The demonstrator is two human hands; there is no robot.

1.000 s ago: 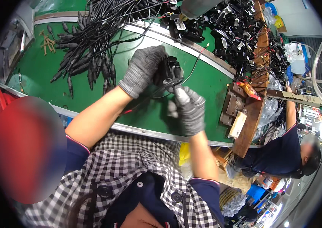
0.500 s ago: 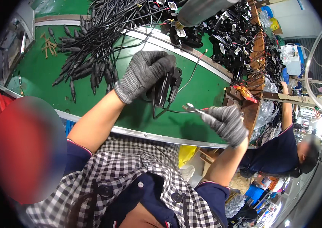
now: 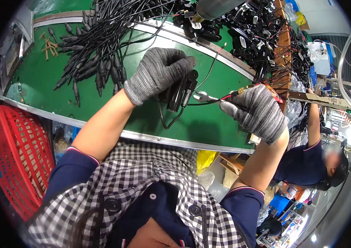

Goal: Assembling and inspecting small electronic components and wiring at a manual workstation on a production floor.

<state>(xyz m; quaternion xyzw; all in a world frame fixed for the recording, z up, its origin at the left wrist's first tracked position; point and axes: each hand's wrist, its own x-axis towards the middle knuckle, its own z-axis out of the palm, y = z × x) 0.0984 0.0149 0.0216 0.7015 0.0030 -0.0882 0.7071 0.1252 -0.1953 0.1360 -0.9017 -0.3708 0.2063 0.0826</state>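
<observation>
Gloved hands over green counter. Left hand in grey knit glove, grip closed around bundle of flat black plastic connector pieces; the pieces stick out below the fingers, pointing down toward the counter surface. Thin black cable loops down under that grip and curls just above the counter.

Right hand, same grey knit glove, sits to the right of the left grip and a bit lower, near the counter's metal front edge. Its grip is pinched on thin red-and-black wire; small silver metal terminal at the wire's end sits between the two grips, just beside the black pieces. Cannot tell if the terminal touches them.

Up and left of the left grip: big pile of black cables with moulded plugs spread on the counter. Up and right of both grips: heap of black plastic parts and wires beyond the metal divider strip. Far left and below the left forearm: red plastic mesh basket, off the counter. Right of the right grip, past the counter end: another person in dark blue shirt, arm raised.
</observation>
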